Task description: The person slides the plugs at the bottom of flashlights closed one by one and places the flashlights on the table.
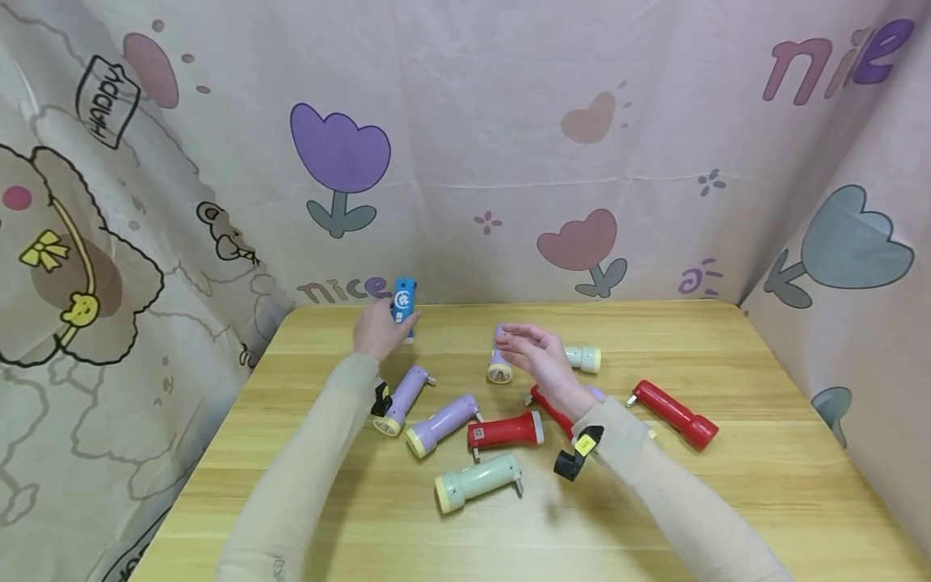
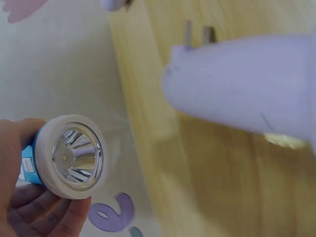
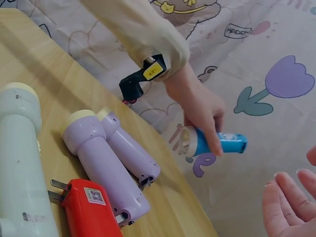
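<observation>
My left hand (image 1: 377, 330) grips a blue flashlight (image 1: 404, 299) near the table's far edge. In the left wrist view, the flashlight's white-rimmed lens (image 2: 74, 157) faces the camera, with fingers curled round the body. My right hand (image 1: 549, 368) is raised over the middle right of the table, holding nothing, its fingers loosely bent. Just left of that hand is a small lilac flashlight (image 1: 499, 370), partly covered by its fingers. Behind it lies a pale green flashlight (image 1: 585, 359). A red flashlight (image 1: 550, 411) and another lilac one are partly hidden under the right wrist.
Two lilac flashlights (image 1: 410, 392) (image 1: 444, 423) lie left of centre. A red flashlight (image 1: 505, 431) is beside them, with a pale green flashlight (image 1: 478, 482) in front. Another red flashlight (image 1: 674, 414) lies at the right. Several show fold-out plug prongs. A printed curtain (image 1: 465, 145) surrounds the wooden table (image 1: 764, 501).
</observation>
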The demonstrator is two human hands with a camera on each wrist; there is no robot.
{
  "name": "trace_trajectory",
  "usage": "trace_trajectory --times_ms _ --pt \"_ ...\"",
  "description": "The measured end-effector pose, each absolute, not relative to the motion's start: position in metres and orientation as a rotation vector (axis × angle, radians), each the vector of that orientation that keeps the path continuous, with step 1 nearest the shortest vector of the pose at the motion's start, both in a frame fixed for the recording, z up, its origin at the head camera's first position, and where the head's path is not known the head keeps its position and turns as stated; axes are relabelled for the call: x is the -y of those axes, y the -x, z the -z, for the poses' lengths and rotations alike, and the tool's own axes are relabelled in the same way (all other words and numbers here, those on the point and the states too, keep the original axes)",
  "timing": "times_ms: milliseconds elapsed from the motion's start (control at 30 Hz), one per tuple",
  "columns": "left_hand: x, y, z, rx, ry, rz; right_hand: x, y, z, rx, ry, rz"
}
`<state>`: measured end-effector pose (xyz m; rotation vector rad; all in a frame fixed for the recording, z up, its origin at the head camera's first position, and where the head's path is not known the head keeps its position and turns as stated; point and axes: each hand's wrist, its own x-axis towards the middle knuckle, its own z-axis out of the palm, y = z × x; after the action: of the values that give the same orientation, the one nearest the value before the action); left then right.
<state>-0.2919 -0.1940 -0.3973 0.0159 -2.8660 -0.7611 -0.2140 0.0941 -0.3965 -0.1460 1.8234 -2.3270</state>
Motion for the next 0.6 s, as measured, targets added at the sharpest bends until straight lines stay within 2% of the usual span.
trace_trajectory --times_ms 600 --pt "0.215 0.298 0.425 3.135 -0.267 0.648 -0.088 0.214 0.405 -1.840 0.173 2.228"
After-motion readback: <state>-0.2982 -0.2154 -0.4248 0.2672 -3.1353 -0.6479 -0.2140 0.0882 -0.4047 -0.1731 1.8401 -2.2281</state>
